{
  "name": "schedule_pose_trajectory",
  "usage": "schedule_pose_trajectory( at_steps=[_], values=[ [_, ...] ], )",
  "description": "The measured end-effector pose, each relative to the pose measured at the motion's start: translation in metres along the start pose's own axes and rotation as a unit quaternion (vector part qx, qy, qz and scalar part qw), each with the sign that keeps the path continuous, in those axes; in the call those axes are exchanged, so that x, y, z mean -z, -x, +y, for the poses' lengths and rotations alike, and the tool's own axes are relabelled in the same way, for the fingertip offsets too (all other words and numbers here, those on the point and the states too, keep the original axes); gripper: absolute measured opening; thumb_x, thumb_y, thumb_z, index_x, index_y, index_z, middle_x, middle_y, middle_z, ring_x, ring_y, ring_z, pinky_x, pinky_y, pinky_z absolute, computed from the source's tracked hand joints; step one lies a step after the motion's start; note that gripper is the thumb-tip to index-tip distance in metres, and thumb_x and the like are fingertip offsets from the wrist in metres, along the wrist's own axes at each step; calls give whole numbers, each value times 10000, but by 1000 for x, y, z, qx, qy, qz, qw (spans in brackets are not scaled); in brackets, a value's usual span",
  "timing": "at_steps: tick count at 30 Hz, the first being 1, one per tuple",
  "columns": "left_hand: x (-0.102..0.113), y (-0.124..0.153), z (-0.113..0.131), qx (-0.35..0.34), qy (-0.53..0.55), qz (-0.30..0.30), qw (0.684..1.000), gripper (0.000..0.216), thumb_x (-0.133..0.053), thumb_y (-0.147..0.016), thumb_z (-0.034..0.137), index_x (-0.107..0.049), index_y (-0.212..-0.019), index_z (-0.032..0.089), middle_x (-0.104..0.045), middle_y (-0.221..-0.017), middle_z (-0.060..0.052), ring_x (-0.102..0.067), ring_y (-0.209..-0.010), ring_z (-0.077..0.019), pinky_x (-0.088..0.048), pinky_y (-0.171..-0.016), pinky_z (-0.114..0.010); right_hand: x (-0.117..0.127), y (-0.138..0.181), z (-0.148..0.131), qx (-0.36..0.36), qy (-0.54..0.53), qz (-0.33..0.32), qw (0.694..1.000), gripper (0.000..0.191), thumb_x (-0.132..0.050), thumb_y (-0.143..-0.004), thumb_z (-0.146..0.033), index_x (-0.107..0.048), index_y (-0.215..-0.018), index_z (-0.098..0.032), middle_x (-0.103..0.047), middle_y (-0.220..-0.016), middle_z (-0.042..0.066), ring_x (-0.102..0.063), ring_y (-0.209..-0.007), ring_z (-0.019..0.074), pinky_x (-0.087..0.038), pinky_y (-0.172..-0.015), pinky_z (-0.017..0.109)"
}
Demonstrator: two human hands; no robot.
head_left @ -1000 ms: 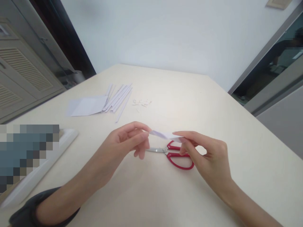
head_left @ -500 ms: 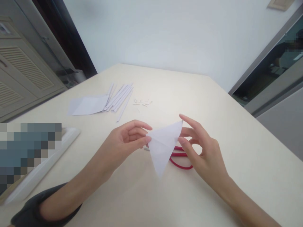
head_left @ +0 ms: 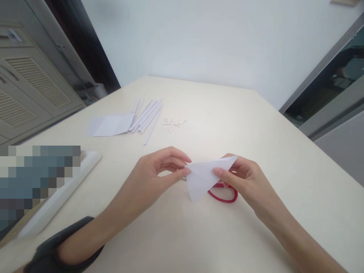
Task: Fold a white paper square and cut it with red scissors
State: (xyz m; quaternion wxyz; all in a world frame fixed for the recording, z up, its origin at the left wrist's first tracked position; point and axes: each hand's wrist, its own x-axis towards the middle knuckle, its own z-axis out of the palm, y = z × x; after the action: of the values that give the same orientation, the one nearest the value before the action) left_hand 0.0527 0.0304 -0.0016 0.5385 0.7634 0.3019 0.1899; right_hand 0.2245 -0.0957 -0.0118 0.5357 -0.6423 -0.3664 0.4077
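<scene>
Red-handled scissors (head_left: 224, 194) lie under the hands; paper strips (head_left: 146, 115) sit well apart across open table (head_left: 256, 125).

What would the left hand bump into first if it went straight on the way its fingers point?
The left hand pinches the folded white paper. Pushing on, it would probably meet the right hand, which holds the paper's other side above the red scissors, though depth is unclear.

folded sheet (head_left: 202, 178): thin white paper, matt, smooth, with sharp creases
scissor handle (head_left: 226, 197): red plastic, slightly glossy
desk (head_left: 256, 136): cream top, smooth, soft sheen under the light
rolled sticks (head_left: 146, 115): white paper, matt
flat sheet (head_left: 110, 125): white paper, matt, smooth
scraps (head_left: 174, 122): small white paper bits
sleeve (head_left: 54, 252): dark cloth, matt
cabinet (head_left: 25, 87): grey-beige slatted panels, matt
</scene>
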Motion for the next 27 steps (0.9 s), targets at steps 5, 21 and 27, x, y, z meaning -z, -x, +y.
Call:
schedule_pose_trajectory(
  at_steps=[5,21,27],
  values=[
    [-1,-3,-5,36,67,-21,997,79,-690,-813,299,-653,-828,231,-753,-833,13,-691,-752,-156,-510,-648,-220,1,0,0,3,9,12,1000,166,-672,-833,-313,-627,-751,-175,-585,-740,2,-584,-698,156,-476,-595,268],
    [0,-5,-2,70,66,-5,995,102,-704,-791,278,-668,-707,233,-701,-709,45,-635,-694,-106,-459,-602,-154,-2,4,-3,12,21,23,999,188,-680,-817,-310,-610,-695,-184,-577,-696,-4,-583,-677,162,-473,-586,269],
    [5,-4,-13,19,31,13,999,45,-679,-808,237,-677,-764,240,-722,-779,25,-661,-741,-152,-501,-656,-207,4,-2,-4,16,-7,24,1000,194,-724,-785,-325,-620,-715,-178,-616,-700,-2,-590,-666,149,-477,-614,259]
  ],
)
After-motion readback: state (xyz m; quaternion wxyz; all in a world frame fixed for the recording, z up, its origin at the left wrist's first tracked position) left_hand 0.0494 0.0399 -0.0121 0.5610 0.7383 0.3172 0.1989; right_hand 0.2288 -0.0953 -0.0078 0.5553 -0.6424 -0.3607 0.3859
